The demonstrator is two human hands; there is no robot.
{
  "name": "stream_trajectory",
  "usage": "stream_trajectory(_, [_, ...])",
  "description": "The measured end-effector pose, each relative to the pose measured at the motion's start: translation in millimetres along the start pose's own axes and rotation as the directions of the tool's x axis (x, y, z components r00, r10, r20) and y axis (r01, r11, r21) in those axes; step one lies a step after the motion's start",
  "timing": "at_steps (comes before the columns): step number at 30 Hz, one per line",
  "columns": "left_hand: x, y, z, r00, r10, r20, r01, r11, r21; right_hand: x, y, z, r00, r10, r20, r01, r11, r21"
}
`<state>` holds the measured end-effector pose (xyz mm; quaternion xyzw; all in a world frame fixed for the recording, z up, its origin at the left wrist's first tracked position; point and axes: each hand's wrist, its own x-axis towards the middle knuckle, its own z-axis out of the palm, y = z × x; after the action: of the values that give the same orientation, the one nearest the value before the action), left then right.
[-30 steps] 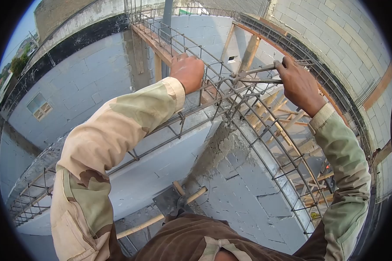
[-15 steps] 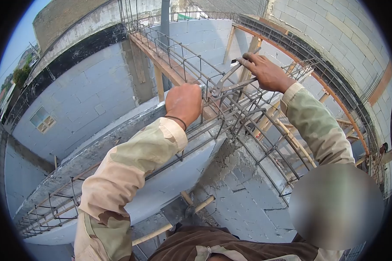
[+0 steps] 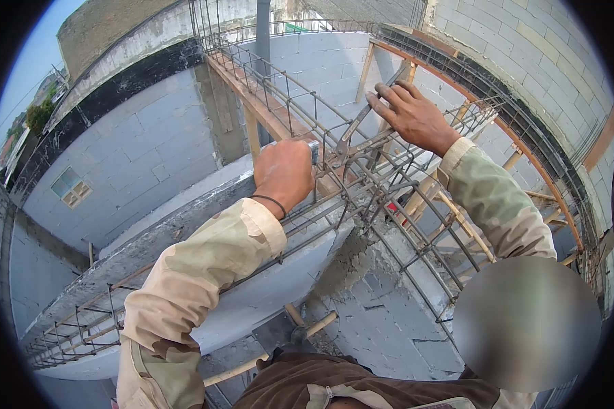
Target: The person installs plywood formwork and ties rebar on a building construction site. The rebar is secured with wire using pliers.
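Note:
Steel pincers (image 3: 351, 140) sit with their jaws at the crossing of the rebar cage (image 3: 368, 177), their handles spread apart. My right hand (image 3: 419, 119) is at the handles, its fingers bent over the upper one and the lower one under the palm. Just left of the jaws, my left hand (image 3: 284, 174) is closed in a fist beside the upper bars. What lies inside that fist is hidden.
A wooden formwork board (image 3: 259, 105) runs off to the upper left beneath more rebar. Below is a grey block wall (image 3: 382, 320) with rough mortar on top. Bamboo poles (image 3: 320, 324) cross underneath. A concrete ledge (image 3: 143, 242) extends to the lower left.
The pincer handles have spread wider, and my right hand's fingers have loosened and shifted along them. My left hand has dropped slightly. The view has tilted a little.

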<state>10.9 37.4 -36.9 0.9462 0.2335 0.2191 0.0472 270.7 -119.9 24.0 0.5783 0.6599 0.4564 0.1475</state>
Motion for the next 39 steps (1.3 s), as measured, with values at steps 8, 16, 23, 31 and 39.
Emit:
stream_trajectory(8, [-1, -1, 3, 1.000, 0.003, 0.013, -0.003, 1.000, 0.014, 20, -7, -15, 0.995, -0.059, -0.084, 0.047, 0.989, -0.137])
stream_trajectory(16, [-3, 5, -3, 0.994, 0.044, -0.105, -0.053, 0.995, -0.087, 21, -3, -35, 0.979, -0.085, -0.183, 0.049, 0.980, -0.192])
stream_trajectory(23, [1, 16, -13, 0.986, -0.139, 0.088, 0.139, 0.990, -0.001, 63, 12, -12, 0.923, -0.179, -0.340, 0.114, 0.972, -0.203])
stream_trajectory(31, [6, 22, -14, 0.970, -0.238, 0.059, 0.240, 0.970, -0.033, 101, 13, -2, 0.778, -0.267, -0.569, 0.166, 0.960, -0.224])
stream_trajectory(39, [13, 23, -12, 0.955, -0.291, 0.055, 0.295, 0.952, -0.082, 131, 21, 24, 0.785, -0.302, -0.541, 0.276, 0.952, -0.133])
